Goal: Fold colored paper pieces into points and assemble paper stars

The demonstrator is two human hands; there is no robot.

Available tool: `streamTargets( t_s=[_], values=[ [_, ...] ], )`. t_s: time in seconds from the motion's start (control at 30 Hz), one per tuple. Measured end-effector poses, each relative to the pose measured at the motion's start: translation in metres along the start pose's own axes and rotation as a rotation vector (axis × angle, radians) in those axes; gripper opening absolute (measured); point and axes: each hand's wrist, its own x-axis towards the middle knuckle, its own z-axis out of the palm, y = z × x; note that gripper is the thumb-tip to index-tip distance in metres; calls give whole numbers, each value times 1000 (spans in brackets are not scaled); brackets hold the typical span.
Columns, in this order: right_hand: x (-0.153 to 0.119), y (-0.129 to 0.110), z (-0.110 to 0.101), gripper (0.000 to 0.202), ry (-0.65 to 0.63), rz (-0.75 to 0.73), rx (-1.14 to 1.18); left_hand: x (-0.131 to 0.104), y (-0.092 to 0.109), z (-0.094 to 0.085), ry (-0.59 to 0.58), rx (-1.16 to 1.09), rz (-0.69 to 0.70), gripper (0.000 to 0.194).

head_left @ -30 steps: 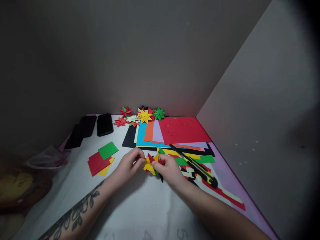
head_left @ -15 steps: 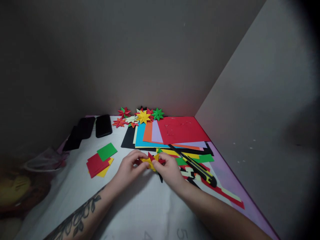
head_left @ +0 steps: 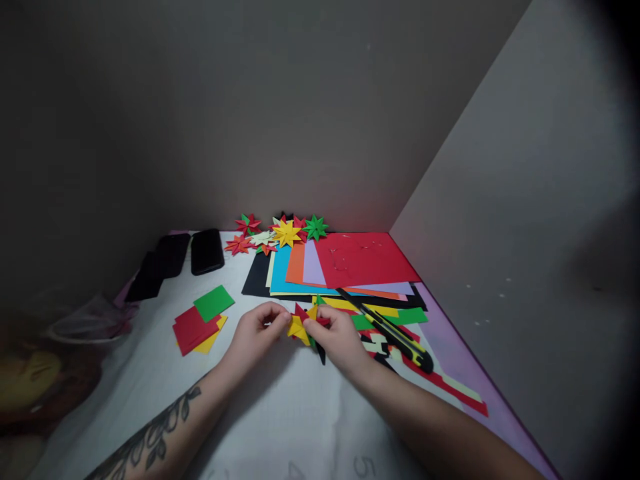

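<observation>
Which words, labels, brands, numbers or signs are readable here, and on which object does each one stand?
"5": on the white table cover, near the picture's bottom edge.
"4": on the same cover, left of the 5.
Faint mark further left: cut off, unreadable.
Cutter: no lettering readable.
Elsewhere: no readable text.

I am looking through a single head-worn camera, facing forward and down over the surface (head_left: 280,413). Both forearms (head_left: 425,413) are running up from the bottom edge, and the left fingers (head_left: 274,309) and right fingers (head_left: 318,331) are showing small, just below mid-frame. The view is taking in a wide area, with the back wall (head_left: 250,120) filling the upper half and the side wall (head_left: 525,233) slanting along the right.
</observation>
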Motion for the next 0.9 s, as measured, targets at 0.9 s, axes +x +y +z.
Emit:
streamTargets(
  t_s=[0.9],
  values=[
    [-1,7,4,22,-172,112,139,-2,-3,9,-22,-358,-19,31]
  ],
)
